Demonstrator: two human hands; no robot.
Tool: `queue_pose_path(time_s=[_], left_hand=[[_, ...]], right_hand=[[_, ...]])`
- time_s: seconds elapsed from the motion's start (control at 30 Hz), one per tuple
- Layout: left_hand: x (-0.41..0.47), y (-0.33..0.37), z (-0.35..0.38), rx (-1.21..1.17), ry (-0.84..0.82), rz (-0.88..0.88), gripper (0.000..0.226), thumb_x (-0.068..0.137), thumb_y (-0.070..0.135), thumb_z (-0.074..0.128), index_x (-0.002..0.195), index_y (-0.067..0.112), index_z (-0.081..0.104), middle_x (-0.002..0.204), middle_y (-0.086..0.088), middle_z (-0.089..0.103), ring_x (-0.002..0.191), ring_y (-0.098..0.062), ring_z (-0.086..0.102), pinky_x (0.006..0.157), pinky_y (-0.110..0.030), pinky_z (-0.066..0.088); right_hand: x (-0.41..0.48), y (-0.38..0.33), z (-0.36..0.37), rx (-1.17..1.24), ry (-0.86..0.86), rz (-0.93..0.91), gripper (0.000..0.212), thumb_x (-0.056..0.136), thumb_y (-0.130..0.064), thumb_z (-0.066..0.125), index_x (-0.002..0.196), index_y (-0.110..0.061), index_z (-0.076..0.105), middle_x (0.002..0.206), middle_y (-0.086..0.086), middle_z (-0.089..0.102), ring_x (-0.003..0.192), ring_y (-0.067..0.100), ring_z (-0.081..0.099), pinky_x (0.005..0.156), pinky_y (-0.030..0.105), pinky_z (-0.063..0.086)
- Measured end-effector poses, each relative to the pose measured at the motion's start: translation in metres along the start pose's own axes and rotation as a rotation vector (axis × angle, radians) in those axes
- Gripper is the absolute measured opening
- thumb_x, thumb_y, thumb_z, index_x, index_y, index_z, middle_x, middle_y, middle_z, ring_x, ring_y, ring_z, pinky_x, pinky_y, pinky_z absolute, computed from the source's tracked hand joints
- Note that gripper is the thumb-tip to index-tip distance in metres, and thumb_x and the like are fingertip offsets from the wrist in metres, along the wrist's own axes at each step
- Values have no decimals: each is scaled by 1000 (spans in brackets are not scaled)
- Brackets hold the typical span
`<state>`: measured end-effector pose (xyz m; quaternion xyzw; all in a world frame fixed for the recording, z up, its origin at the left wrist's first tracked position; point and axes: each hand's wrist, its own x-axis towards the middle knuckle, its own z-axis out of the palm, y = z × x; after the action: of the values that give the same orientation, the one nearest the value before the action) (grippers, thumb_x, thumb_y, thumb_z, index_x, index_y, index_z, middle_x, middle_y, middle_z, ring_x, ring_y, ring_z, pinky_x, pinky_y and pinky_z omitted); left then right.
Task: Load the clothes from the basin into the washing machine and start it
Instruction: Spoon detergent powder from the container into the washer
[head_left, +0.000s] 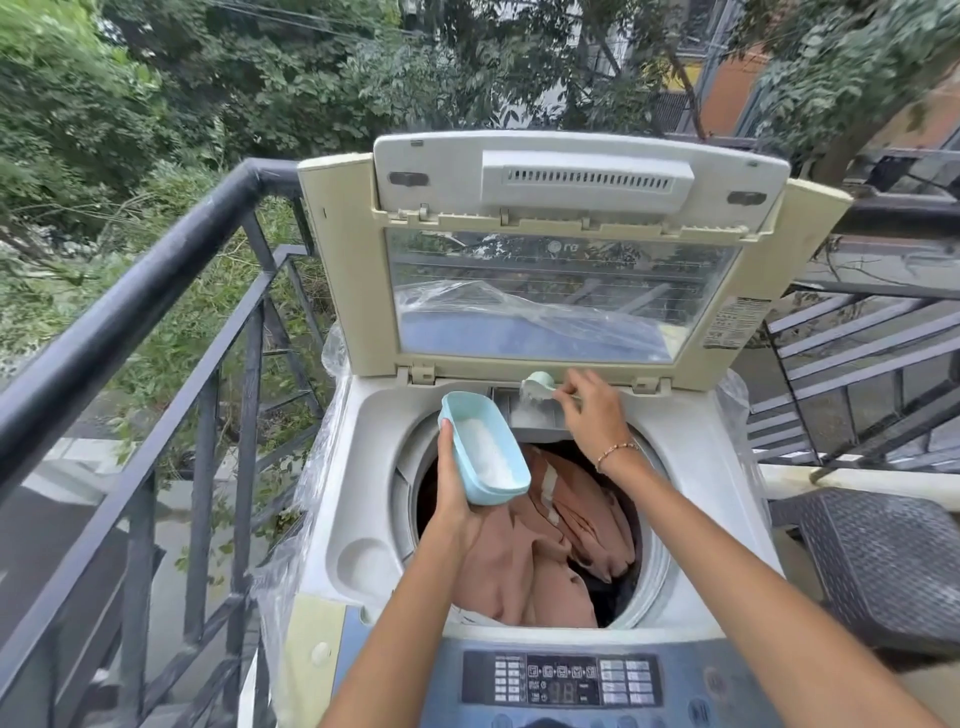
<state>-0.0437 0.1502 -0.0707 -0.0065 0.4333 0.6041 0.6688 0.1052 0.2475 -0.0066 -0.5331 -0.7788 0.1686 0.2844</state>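
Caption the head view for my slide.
Left hand holds the powder tub; right hand tips a scoop over the loaded washer.

Soft, even daylight comes from the open sky; no hard shadows. The clear window of the raised cream plastic lid (345, 260) carries pale reflections. The black metal railing (130, 291) bows at the left edge. The pale-green plastic scoop (537, 384) pinched in the right hand (592, 410) is blurred; white powder (485, 452) in the light-blue plastic tub (500, 492) gripped by the left hand (457, 504) looks washed out.
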Motion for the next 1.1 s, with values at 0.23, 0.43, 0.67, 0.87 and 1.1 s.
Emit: queue_pose_path(time_s=[0.23,0.43,0.67,0.87,1.1], left_hand=[[-7,3,3,-16,10,-27,71,73,75,53,113,18,66,92,-12,73,81,-29,69,75,-40,55],[-17,2,10,-40,-68,-19,79,69,72,61,125,17,62,109,-14,68,99,-33,63,101,-54,43],[-39,-13,24,-121,-154,-46,66,83,63,50,120,10,62,111,-17,65,99,-31,62,100,-47,42],[-56,-31,17,-122,-120,-7,61,90,60,37,113,9,61,101,-15,68,93,-29,64,99,-45,41],[-89,-73,59,-64,-132,40,53,87,55,42,113,12,60,98,-13,62,87,-28,59,84,-38,46]], right_hand=[[-5,12,14,-413,37,-348,25,75,13,63,87,-7,54,82,10,52,66,24,51,49,33,50],[-12,-12,10,152,172,142,17,87,-15,60,72,-12,52,73,5,57,63,18,50,56,29,36],[-54,-53,13,645,72,507,24,78,-27,71,61,-20,57,61,-7,58,62,11,51,64,28,41],[-97,-46,6,383,117,448,3,75,-25,70,77,-23,70,79,2,60,77,18,57,77,27,46],[-140,-9,-57,361,31,401,17,88,-25,57,93,-14,69,87,3,69,82,17,61,77,29,49]])
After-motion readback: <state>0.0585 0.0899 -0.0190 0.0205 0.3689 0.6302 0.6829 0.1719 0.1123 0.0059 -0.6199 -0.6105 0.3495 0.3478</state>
